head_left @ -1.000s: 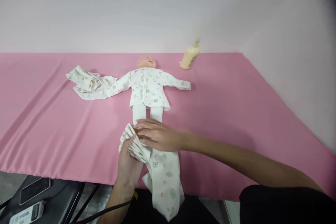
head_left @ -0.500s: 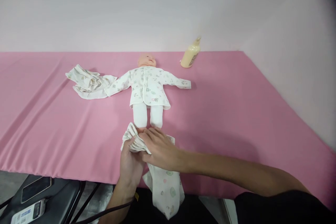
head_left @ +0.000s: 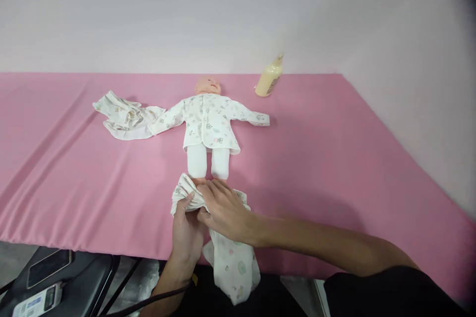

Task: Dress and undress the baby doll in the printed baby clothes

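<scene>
A baby doll (head_left: 211, 121) in a white printed jacket lies on its back, arms spread, its white-covered legs toward me. At its feet, my left hand (head_left: 188, 230) grips the bunched edge of white printed baby pants (head_left: 235, 267), thumb on top of the folds. My right hand (head_left: 228, 210) is closed on the same cloth beside the doll's ankles, its fingertips near the feet. The lower part of the pants hangs past the table's front edge. The doll's feet are mostly hidden by the cloth and my fingers.
A pink cloth (head_left: 316, 158) covers the table. Crumpled white printed clothing (head_left: 128, 116) lies by the doll's arm at left. A pale yellow pump bottle (head_left: 268, 80) stands at the back. A black chair (head_left: 87, 277) at lower left holds a phone (head_left: 50, 267) and a small white device (head_left: 37, 301).
Both hands keep hold of the pants with only slight finger shifts. The hanging end of the pants has risen a little. The doll's ankles show slightly more.
</scene>
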{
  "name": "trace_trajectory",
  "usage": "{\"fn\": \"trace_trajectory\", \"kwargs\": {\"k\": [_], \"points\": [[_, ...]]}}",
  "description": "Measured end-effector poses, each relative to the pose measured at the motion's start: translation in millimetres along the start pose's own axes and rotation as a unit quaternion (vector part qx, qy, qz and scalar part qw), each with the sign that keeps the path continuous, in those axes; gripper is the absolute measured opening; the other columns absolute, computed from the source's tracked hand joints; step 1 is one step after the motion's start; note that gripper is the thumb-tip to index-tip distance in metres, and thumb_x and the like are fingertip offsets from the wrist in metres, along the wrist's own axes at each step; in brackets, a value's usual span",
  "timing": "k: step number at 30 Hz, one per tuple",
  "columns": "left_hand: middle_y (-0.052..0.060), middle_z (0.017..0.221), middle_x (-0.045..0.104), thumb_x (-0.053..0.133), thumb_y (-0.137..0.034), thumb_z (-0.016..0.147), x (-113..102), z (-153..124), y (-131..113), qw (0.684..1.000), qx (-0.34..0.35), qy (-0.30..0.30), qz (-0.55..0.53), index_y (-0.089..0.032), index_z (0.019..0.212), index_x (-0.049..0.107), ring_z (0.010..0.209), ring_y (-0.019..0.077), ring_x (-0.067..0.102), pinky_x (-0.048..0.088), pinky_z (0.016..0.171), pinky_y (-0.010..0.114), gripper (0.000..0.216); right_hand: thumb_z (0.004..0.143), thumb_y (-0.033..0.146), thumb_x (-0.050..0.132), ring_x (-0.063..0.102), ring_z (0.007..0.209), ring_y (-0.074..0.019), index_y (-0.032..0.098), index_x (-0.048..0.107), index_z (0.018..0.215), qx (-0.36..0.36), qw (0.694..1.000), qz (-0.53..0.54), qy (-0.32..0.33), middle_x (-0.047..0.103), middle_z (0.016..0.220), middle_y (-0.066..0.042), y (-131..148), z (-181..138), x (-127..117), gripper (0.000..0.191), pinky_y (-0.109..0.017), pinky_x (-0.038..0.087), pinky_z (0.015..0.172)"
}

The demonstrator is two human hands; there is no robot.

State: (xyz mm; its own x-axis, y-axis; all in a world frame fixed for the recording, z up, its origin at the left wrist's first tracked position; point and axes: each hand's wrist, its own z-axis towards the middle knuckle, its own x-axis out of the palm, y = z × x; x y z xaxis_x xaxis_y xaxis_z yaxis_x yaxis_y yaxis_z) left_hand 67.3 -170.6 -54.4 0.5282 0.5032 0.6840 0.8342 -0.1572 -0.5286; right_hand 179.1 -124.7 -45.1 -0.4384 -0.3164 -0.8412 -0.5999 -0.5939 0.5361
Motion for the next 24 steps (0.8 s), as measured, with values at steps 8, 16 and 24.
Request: {"fn": "trace_trajectory", "kwargs": {"k": [8, 16, 24], "points": [[0.007, 0.107, 0.074, 0.071, -0.023, 0.085, 0, 1, 2, 1.0, 0.008, 0.016, 0.025, -0.017, 0.114, 0.071, 0.102, 0.0184, 0.069, 0.056, 0.088, 0.027, 0.03, 0.079, 0.016, 0.063, 0.062, 0.112, -0.0262, 0.017, 0.055, 0.122, 0.041, 0.971, 0.21, 0.106, 0.067, 0.12, -0.009, -18, 14, -22, 0.044, -0.042, 0.049, 0.094], [0.01, 0.115, 0.072, 0.066, -0.021, 0.088, 6, -2, -4, 1.0, 0.0, 0.024, 0.016, -0.017, 0.125, 0.066, 0.104, 0.0218, 0.07, 0.057, 0.09, 0.033, 0.037, 0.088, 0.019, 0.057, 0.062, 0.088, -0.0157, 0.02, 0.056, 0.115, 0.042, 0.922, 0.347, 0.167, 0.067, 0.107, -0.003, -59, 32, -42, 0.027, -0.027, 0.046, 0.072], [0.011, 0.126, 0.07, 0.061, -0.026, 0.091, 3, 4, -1, 0.999, 0.01, 0.031, 0.004, -0.016, 0.122, 0.07, 0.119, 0.0253, 0.065, 0.055, 0.1, 0.035, 0.034, 0.09, 0.007, 0.048, 0.061, 0.089, -0.0205, 0.016, 0.057, 0.105, -0.029, 0.996, -0.079, 0.004, 0.066, 0.106, -0.009, -54, 42, -26, 0.02, -0.032, 0.043, 0.074]]}}
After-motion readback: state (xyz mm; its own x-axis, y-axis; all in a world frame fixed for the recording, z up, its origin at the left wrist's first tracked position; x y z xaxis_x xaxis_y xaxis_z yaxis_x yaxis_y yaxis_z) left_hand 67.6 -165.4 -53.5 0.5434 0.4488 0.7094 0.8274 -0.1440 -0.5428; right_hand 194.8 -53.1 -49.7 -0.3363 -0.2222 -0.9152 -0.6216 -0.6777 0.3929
